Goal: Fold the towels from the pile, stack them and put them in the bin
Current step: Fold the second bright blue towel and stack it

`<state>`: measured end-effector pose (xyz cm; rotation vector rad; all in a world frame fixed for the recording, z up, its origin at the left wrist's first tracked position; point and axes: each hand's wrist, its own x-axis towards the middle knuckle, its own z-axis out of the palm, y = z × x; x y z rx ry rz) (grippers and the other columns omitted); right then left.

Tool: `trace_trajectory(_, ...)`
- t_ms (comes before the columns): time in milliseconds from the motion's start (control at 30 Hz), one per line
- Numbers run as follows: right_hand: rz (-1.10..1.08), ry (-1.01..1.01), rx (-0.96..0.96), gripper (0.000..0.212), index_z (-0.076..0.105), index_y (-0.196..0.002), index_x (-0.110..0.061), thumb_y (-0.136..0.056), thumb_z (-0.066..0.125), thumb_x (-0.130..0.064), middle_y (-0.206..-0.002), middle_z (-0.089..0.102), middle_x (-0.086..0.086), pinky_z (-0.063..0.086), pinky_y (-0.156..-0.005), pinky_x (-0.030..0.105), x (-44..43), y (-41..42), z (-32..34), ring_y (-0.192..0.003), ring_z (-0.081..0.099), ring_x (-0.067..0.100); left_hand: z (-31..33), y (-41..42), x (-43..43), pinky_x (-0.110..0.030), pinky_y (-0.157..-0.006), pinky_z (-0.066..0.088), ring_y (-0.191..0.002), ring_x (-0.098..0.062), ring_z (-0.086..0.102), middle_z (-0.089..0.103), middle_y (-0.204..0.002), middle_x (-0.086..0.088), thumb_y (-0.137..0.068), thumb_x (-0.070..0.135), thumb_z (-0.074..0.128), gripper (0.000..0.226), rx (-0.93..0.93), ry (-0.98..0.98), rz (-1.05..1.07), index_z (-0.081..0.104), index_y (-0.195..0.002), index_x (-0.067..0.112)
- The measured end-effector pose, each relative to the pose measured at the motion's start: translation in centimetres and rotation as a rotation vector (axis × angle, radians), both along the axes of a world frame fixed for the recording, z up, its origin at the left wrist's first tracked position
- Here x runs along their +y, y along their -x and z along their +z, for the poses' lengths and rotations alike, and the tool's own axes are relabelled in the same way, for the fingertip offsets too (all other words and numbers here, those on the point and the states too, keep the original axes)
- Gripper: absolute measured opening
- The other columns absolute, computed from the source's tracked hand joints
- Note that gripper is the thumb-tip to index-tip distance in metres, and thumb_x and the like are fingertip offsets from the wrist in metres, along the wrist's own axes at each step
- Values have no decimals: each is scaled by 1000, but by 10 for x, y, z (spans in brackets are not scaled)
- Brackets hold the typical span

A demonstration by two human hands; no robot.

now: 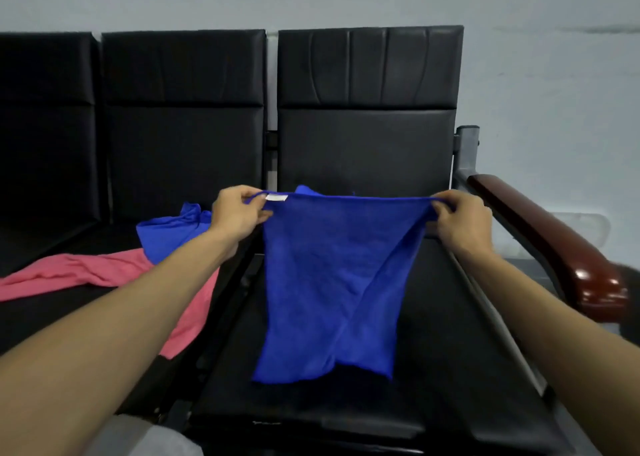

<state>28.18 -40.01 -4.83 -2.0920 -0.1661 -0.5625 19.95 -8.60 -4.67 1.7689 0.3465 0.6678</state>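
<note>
A blue towel (329, 282) hangs spread between my two hands above the right-hand black seat (450, 369). My left hand (235, 213) pinches its top left corner, beside a small white label. Its top right corner is pinched by my right hand (460, 220). The lower edge of the towel touches the seat cushion. On the middle seat (52, 320) to the left lie another blue towel (166, 230), crumpled, and a pink towel (104, 268), spread loosely, partly under my left forearm.
A row of black padded chairs stands against a pale wall. A dark red wooden armrest (554, 244) on a metal frame runs along the right side of the right seat. No bin is in view.
</note>
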Motion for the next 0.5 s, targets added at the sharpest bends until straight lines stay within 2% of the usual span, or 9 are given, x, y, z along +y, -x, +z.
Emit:
trace_trajectory(67, -24, 16, -95, 21, 73, -100, -17, -93, 54, -12, -94, 73, 4, 40, -76, 20, 1, 2, 26, -88, 65, 18, 26, -5, 6, -40, -86, 57, -82, -22, 70, 70, -89, -8, -90, 9, 62, 14, -69, -95, 51, 70, -85, 20)
trace_trajectory(133, 4, 2, -153, 22, 73, -102, -16, -94, 53, -12, -94, 70, 1, 38, -77, 21, 1, 7, 46, -89, 61, 15, 46, -3, 8, -42, -88, 56, -87, -20, 70, 71, -84, 0, -87, 14, 64, 20, -116, -140, 79, 68, -76, 30)
trace_trajectory(233, 63, -21, -190, 20, 72, -102, -16, -96, 53, -13, -91, 67, -3, 38, -77, 20, -5, 16, 61, -87, 58, 11, 62, 10, 2, -42, -90, 55, -92, -19, 69, 72, -86, 3, -87, 17, 66, 20, -163, -147, 50, 68, -76, 34)
trace_trajectory(367, 82, -19, -146, 17, 72, -95, -28, -93, 57, -21, -88, 68, -7, 46, -87, 30, -22, 29, 59, -91, 63, 15, 62, 39, -9, -29, -83, 55, -86, -17, 68, 70, -83, 5, -92, 11, 62, 20, -181, -189, -11, 67, -82, 28)
trace_trajectory(433, 181, -77, -75, 18, 70, -89, -26, -93, 56, -14, -86, 69, -5, 48, -84, 28, -32, 42, 54, -88, 63, 13, 56, 55, -11, -23, -78, 51, -84, -14, 65, 68, -84, 5, -93, 13, 60, 13, -124, -277, -38, 67, -87, 22)
trace_trajectory(500, 348, -125, 36, 19, 70, -89, -18, -94, 55, -6, -87, 69, 2, 51, -80, 26, -40, 56, 50, -83, 62, 14, 49, 69, -10, -29, -82, 50, -84, -16, 65, 70, -87, 0, -93, 15, 61, 8, -37, -344, -76, 69, -93, 17)
